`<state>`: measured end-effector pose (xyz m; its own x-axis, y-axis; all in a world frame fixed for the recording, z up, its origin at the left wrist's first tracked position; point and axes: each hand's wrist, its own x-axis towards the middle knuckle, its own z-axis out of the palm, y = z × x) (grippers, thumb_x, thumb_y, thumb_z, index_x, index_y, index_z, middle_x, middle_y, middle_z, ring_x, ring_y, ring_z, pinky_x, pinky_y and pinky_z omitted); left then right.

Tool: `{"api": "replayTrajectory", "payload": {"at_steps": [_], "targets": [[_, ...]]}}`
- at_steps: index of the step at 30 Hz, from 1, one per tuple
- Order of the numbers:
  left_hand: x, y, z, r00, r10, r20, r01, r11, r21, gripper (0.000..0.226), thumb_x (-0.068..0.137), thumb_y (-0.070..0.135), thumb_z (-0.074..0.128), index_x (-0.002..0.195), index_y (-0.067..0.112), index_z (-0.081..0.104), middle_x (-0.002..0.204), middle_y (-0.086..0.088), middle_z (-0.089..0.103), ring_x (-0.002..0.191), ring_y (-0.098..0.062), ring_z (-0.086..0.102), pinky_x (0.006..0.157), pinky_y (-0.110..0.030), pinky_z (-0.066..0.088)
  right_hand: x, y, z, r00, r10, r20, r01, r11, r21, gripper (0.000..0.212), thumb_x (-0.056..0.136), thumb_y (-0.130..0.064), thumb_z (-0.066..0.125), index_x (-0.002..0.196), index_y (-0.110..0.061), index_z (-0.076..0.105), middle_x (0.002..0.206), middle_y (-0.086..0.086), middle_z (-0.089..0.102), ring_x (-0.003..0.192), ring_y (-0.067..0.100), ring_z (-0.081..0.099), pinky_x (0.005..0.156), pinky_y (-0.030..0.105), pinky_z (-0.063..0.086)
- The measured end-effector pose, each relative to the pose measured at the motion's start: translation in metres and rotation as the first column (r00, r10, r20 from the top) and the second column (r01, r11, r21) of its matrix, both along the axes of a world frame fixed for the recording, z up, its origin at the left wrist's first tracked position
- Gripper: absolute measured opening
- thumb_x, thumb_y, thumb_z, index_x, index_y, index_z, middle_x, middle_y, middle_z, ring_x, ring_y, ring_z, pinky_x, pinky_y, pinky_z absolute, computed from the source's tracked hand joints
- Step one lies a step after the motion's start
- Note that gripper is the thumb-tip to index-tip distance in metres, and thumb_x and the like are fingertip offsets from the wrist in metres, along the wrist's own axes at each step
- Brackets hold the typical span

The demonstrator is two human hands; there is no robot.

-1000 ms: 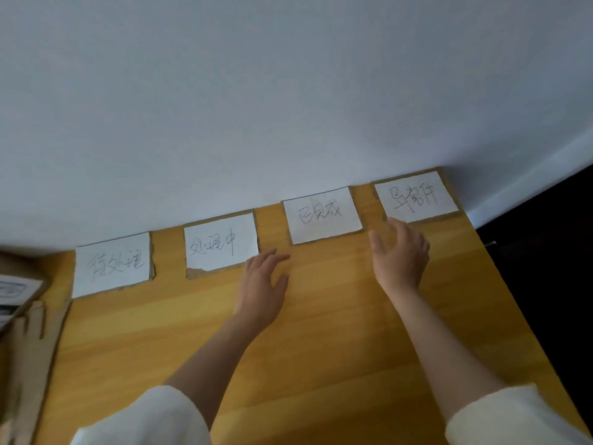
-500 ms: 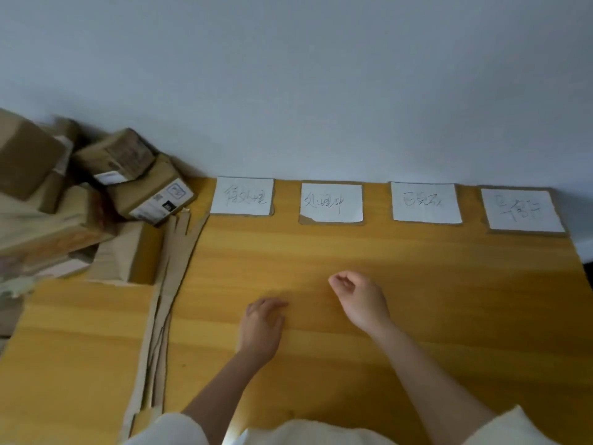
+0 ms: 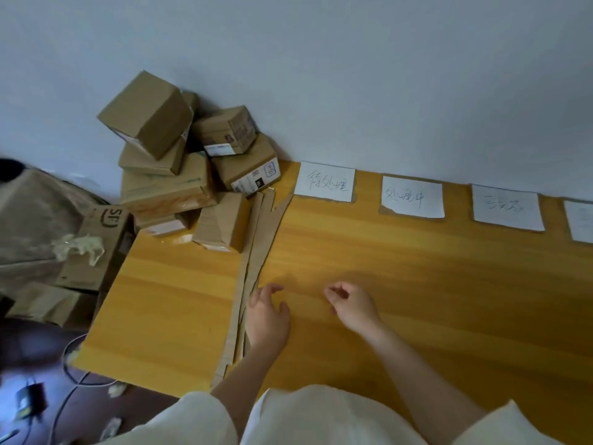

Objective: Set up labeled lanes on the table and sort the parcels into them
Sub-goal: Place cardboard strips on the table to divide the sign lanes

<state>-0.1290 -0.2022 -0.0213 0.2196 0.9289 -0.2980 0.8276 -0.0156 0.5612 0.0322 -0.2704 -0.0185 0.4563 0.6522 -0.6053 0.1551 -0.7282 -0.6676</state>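
Note:
Several white handwritten labels lie in a row along the wall edge of the wooden table: the leftmost label, a second label, a third label and a fourth label cut by the frame edge. A pile of brown cardboard parcels is stacked in the table's far left corner. Long cardboard strips run from the pile toward me. My left hand rests open beside the strips' near part. My right hand hovers over bare wood, fingers loosely curled, holding nothing.
Off the table's left edge stands a larger cardboard box with crumpled tape on it, and brown paper packaging lies beside it. Cables and a small dark device are on the floor below.
Both hands pulled back from the labels toward me, then shifted left; my left hand now sits at the cardboard strips. The view swung left, bringing the parcel pile into sight.

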Motion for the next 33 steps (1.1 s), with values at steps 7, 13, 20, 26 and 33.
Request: {"api": "replayTrajectory", "payload": {"at_steps": [7, 13, 20, 26, 33], "targets": [[-0.056, 0.034, -0.015, 0.976, 0.145, -0.165, -0.155, 0.986, -0.053, 0.062, 0.079, 0.038, 0.071, 0.13, 0.013, 0.046, 0.128, -0.01, 0.052, 0.12, -0.031, 0.044, 0.098, -0.04, 0.04, -0.047, 0.019, 0.0, 0.991, -0.028, -0.129, 0.025, 0.999, -0.028, 0.012, 0.097, -0.034, 0.056, 0.099, -0.027, 0.066, 0.1, -0.005, 0.067, 0.092, 0.018, 0.066, 0.075, 0.03, 0.051], [-0.076, 0.054, -0.025, 0.992, 0.087, -0.091, -0.103, 0.976, -0.194, 0.053, 0.083, 0.029, 0.07, 0.128, 0.016, 0.047, 0.126, -0.007, 0.055, 0.11, -0.026, 0.058, 0.086, -0.038, 0.052, -0.074, 0.026, 0.002, 0.985, -0.065, -0.159, 0.052, 0.995, -0.084, 0.013, 0.097, -0.031, 0.057, 0.105, -0.023, 0.064, 0.097, -0.008, 0.063, 0.093, 0.019, 0.067, 0.066, 0.022, 0.049], [-0.086, 0.062, -0.017, 0.991, 0.118, 0.059, -0.097, 0.955, -0.279, 0.054, 0.078, 0.031, 0.075, 0.125, 0.018, 0.053, 0.104, 0.003, 0.062, 0.098, -0.019, 0.061, 0.083, -0.034, 0.052, -0.093, 0.039, 0.007, 0.987, -0.082, -0.14, 0.076, 0.996, -0.05, 0.011, 0.097, -0.033, 0.057, 0.105, -0.029, 0.063, 0.107, -0.006, 0.066, 0.099, 0.018, 0.065, 0.087, 0.033, 0.055], [-0.084, 0.063, 0.002, 0.954, 0.2, 0.226, -0.109, 0.927, -0.358, 0.047, 0.074, 0.032, 0.078, 0.115, 0.023, 0.056, 0.09, 0.009, 0.06, 0.082, -0.014, 0.061, 0.071, -0.031, 0.051, -0.121, 0.084, 0.017, 0.969, -0.113, -0.217, 0.115, 0.993, -0.002, 0.034, 0.094, -0.038, 0.06, 0.124, -0.024, 0.061, 0.124, -0.002, 0.064, 0.11, 0.018, 0.062, 0.099, 0.038, 0.05], [-0.085, 0.06, 0.012, 0.866, 0.22, 0.449, -0.021, 0.913, -0.407, 0.035, 0.079, 0.022, 0.075, 0.11, 0.023, 0.06, 0.097, -0.003, 0.068, 0.083, -0.018, 0.068, 0.06, -0.017, 0.051, -0.129, 0.115, 0.024, 0.995, -0.1, -0.028, 0.1, 0.995, -0.016, 0.039, 0.094, -0.02, 0.061, 0.133, -0.014, 0.058, 0.129, 0.003, 0.063, 0.117, 0.021, 0.06, 0.1, 0.032, 0.048]]}}
